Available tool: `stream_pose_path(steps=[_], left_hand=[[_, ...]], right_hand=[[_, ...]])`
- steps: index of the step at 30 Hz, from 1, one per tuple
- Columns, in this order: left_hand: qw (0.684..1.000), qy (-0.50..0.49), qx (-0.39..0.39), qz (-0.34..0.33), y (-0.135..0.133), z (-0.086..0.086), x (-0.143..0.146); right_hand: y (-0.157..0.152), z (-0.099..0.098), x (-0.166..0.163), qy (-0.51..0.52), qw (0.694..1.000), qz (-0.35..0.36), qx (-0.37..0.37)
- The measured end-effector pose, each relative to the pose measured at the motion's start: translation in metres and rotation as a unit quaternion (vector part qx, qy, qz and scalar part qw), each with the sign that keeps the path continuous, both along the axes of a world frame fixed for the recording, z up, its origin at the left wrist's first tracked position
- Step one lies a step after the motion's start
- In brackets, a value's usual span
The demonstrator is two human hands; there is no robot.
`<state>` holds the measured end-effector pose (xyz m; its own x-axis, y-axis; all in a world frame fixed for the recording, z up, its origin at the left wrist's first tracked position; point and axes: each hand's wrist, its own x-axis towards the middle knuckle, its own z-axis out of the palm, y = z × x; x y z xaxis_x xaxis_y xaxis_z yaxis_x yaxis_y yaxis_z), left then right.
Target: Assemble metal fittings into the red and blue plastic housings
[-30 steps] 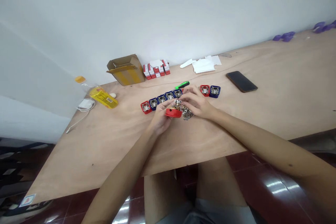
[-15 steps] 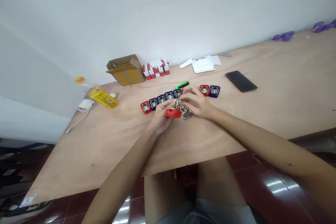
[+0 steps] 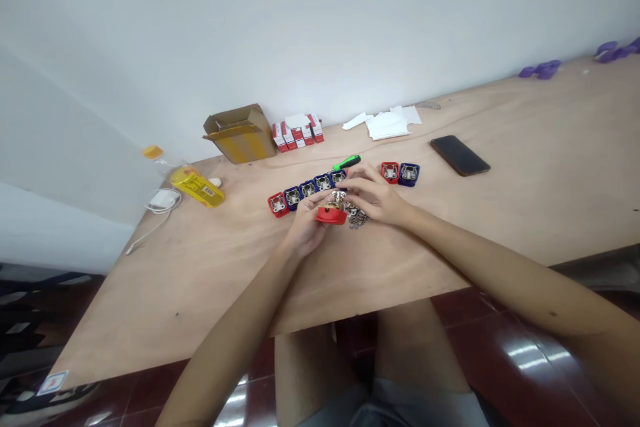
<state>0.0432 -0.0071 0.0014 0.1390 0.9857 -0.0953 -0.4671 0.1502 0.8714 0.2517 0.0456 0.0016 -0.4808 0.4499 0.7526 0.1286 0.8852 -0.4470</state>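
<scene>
My left hand (image 3: 305, 227) is closed around a red battery terminal clamp (image 3: 332, 215), its plastic cover low and its metal fitting upward. From the other side, the fingertips of my right hand (image 3: 376, 197) pinch at the metal fitting; any small part between them is too hidden to make out. Beneath the right fingers lies a pile of small metal parts (image 3: 357, 216). Behind the hands runs a slanted row of similar clamps: a red one (image 3: 278, 204) at the left end, then several blue ones (image 3: 307, 189). A green-handled screwdriver (image 3: 347, 162) rests just behind that row.
Right of my hands sit a red clamp (image 3: 390, 172) and a blue clamp (image 3: 409, 174), then a phone (image 3: 460, 155). Along the wall stand an open cardboard box (image 3: 245, 137), small red-white boxes (image 3: 299, 133) and white papers (image 3: 387, 125). A yellow bottle (image 3: 195, 185) and white charger (image 3: 164, 199) lie left.
The held clamp has shifted very slightly right and its metal top has tilted a little. Both hands keep nearly the same place and grip.
</scene>
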Motion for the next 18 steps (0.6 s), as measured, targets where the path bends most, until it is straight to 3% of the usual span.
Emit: stream_pose_path(steps=[12,15,18], left_hand=[[0.999,0.029,0.011,0.023,0.0003,0.0002,0.0006],[0.989,0.095,0.072,0.086,-0.0002,0.0004,0.0037],[0.948,0.209,0.172,0.166,-0.004,0.0007,0.0068]], right_hand=[[-0.0005,0.0044,-0.0007,-0.014,1.0,-0.018,0.02],[0.0008,0.0053,-0.0006,-0.026,0.999,-0.025,0.018],[0.0018,0.0047,-0.0008,-0.018,0.999,-0.031,0.001]])
